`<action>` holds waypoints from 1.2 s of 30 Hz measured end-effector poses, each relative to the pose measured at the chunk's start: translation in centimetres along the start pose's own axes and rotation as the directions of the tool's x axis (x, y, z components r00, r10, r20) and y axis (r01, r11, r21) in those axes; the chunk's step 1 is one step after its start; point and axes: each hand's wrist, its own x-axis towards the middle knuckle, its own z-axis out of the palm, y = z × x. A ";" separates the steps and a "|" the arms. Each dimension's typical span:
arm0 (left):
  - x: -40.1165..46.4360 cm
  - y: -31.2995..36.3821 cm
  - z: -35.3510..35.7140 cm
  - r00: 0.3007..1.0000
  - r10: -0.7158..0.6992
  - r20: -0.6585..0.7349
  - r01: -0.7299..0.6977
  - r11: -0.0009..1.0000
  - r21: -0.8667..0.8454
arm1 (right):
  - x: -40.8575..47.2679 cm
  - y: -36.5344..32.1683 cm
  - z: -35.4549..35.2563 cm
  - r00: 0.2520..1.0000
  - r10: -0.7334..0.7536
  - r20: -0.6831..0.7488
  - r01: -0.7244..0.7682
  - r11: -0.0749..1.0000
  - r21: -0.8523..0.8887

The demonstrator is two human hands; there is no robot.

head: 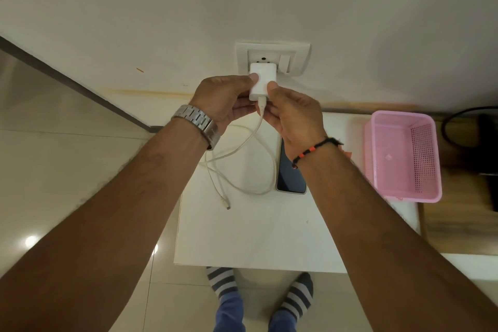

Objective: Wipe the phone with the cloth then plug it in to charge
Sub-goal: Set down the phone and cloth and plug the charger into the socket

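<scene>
Basket: we saw a pink basket [403, 155] on the white table [258, 234], at its right edge.
Floor: we stood on glossy tiles [54, 170].

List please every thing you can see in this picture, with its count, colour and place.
adapter: one, white, at the socket, held by both hands
socket: one, white, on the wall
cable: one, white, from the adapter down onto the table, free end lying loose
phone: one, dark screen, on the table, partly under the right wrist
basket: one, pink, right side of the table
table: one, white, below the socket
left hand: pinches the adapter
right hand: pinches the adapter
</scene>
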 end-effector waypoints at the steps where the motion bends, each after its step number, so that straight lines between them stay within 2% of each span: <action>1: 0.1 0.1 0.2 1.000 0.007 -0.015 -0.007 1.000 -0.002 | 0.2 0.0 0.1 1.000 -0.020 -0.005 0.020 1.000 -0.019; 7: 1.3 0.6 0.9 0.996 0.027 -0.085 -0.024 0.999 0.028 | 1.3 0.1 0.8 0.996 -0.057 -0.064 0.056 0.998 -0.017; 12: 0.7 0.5 0.7 0.997 0.029 -0.072 -0.027 0.999 0.031 | 0.8 0.0 0.2 0.999 -0.030 0.030 0.029 0.999 0.025; 15: -0.3 1.3 0.4 0.998 -0.006 -0.069 0.014 0.992 0.123 | 0.0 -0.5 -0.1 0.998 0.010 0.056 -0.008 0.999 -0.031; 19: -2.0 1.8 -1.6 0.973 0.083 -0.215 -0.056 0.990 0.128 | -1.3 -0.4 -1.7 0.998 0.058 0.008 -0.056 0.982 -0.179; 22: -3.5 0.8 -4.2 0.931 0.150 -0.332 -0.121 0.987 0.106 | -2.6 1.6 -4.2 0.994 0.095 -0.045 -0.102 0.978 -0.185; 25: -4.5 -2.4 -6.7 0.891 0.110 -0.441 -0.076 0.993 0.094 | -3.9 5.1 -5.7 0.980 0.169 -0.101 -0.189 0.954 -0.231; 29: -5.1 -8.7 -9.2 0.819 -0.046 -0.572 0.090 0.995 0.049 | -5.5 10.3 -6.0 0.962 0.256 -0.095 -0.273 0.901 -0.337; 31: -5.4 -11.5 -10.3 0.806 -0.086 -0.585 0.164 0.983 0.083 | -6.5 12.6 -5.8 0.957 0.279 -0.074 -0.284 0.866 -0.412; 33: -5.6 -13.4 -10.9 0.826 -0.074 -0.559 0.190 0.970 0.151 | -7.2 14.7 -5.4 0.971 0.235 -0.043 -0.218 0.804 -0.553; 36: -5.8 -14.7 -11.3 0.864 -0.007 -0.503 0.147 0.960 0.239 | -7.9 17.1 -3.9 0.988 0.145 0.046 -0.055 0.623 -0.781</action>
